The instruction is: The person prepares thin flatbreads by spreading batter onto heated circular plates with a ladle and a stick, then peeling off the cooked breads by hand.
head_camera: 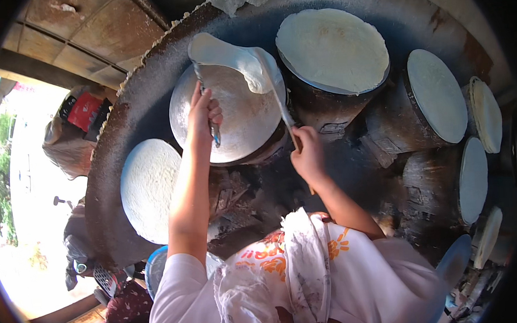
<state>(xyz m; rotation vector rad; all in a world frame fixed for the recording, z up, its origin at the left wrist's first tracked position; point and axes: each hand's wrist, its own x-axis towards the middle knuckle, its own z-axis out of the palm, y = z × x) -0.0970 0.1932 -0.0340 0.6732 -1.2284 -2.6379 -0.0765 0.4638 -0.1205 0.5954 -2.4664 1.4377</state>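
My left hand (205, 109) is closed around a thin tool with a twisted metal shaft (198, 72), held over a round metal griddle (234, 119). In my right hand (306, 152) is a long flat stick (277, 94), its far end coated with pale batter. White batter (222, 53) stretches from the tip of the left tool to the stick, above the griddle's far part, with a thick lump hanging by the stick. At right of this griddle, a thin pale flatbread (331, 48) covers another one. A bubbly pale round (152, 191) lies left of my left forearm.
More griddles with pale rounds (437, 96) stand along the right, beside a stack of flatbreads (487, 114). A wide raised rim (124, 111) curves round the far and left sides. Charred firewood or ash (238, 197) lies below. A bluish basin (156, 263) is by my left elbow.
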